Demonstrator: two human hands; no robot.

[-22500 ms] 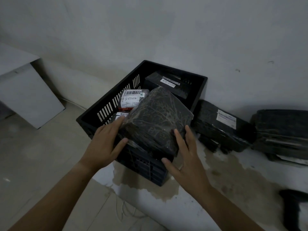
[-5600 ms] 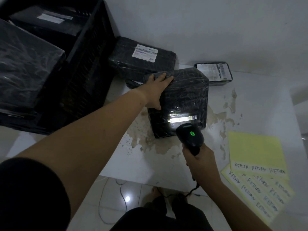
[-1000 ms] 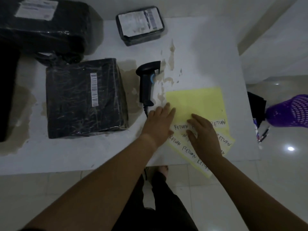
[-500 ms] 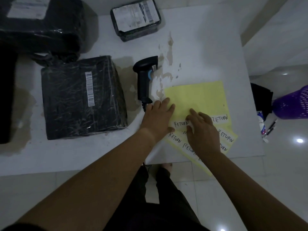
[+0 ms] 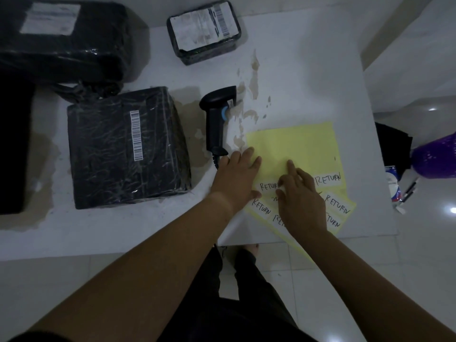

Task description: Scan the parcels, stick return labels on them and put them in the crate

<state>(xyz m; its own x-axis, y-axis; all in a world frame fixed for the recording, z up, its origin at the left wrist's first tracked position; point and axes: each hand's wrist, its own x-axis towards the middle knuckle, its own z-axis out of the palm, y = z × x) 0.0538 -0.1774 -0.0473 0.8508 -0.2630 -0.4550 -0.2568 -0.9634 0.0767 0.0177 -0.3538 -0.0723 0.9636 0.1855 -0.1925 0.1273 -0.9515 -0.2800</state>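
Two hands are working over the yellow label sheets [image 5: 291,144] lying at the near right corner of the desk [image 5: 308,77]. The left hand [image 5: 234,178] is lying flat, its fingers [image 5: 249,155] straight and held close together, pressing down the top sheet's left edge. The right hand [image 5: 303,201] is resting just to the right of them, its index finger [image 5: 291,167] stretched out along the sheet and the others curled over the row of handwritten RETURN labels [image 5: 328,180]. I cannot tell whether thumb and finger are pinching a label corner. The barcode scanner [image 5: 217,119] is lying just beyond the left fingers, its handle end almost touching them. The film-wrapped parcel [image 5: 125,154] awaiting its label is sitting farther to their left, barcode strip [image 5: 136,135] facing up, and what seems to be the crate's black wall [image 5: 12,144] is standing past it at the far left. Peeling is looking like the risky step. The sheets are overlapping loosely and overhanging the desk's near edge, so if the left fingers ease off, the whole stack may lift or slide with the label. A label pulled up fast may tear or curl onto itself. The parcel's wrinkled film may give poor hold, and a label laid over the barcode strip would hide it.
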